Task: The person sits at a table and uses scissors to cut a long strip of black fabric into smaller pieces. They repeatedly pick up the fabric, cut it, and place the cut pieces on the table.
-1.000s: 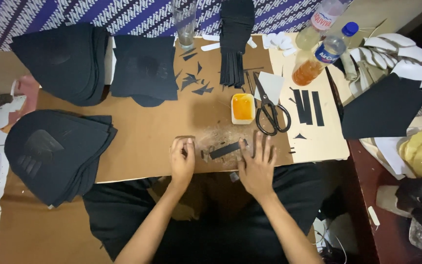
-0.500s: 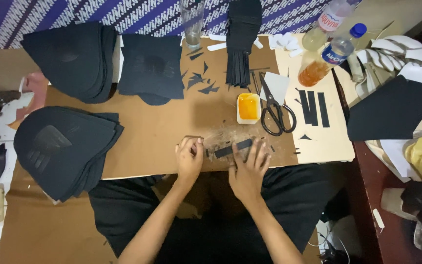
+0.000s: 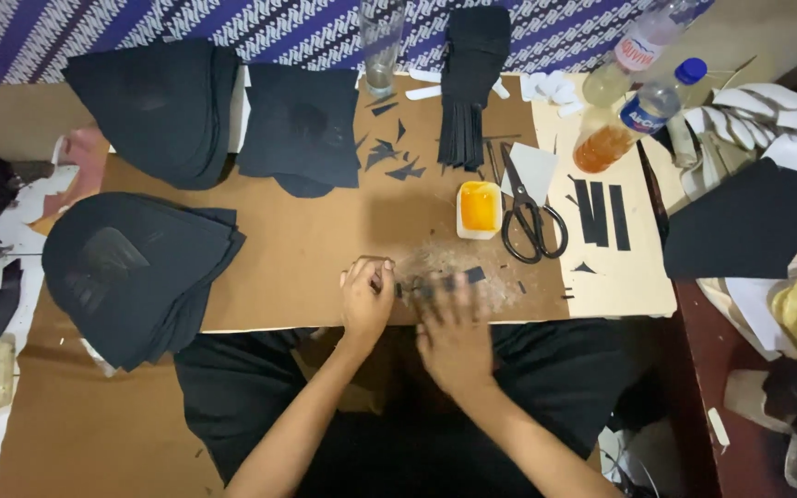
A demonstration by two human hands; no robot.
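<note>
Hands (image 3: 412,314) press a black strip (image 3: 445,283) flat near the board's (image 3: 297,249) front edge, left fingers pinching its end

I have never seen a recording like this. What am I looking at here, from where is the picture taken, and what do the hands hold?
No machine here: a person works with two bare hands. The camera sits on the person's head and looks down. The left hand and the right hand press on a narrow black strip lying on a brown cardboard sheet; the right hand is blurred. Nearby lie black scissors, a small tub of yellow paste, stacks of black cut pieces, three more black strips and plastic bottles.
</note>
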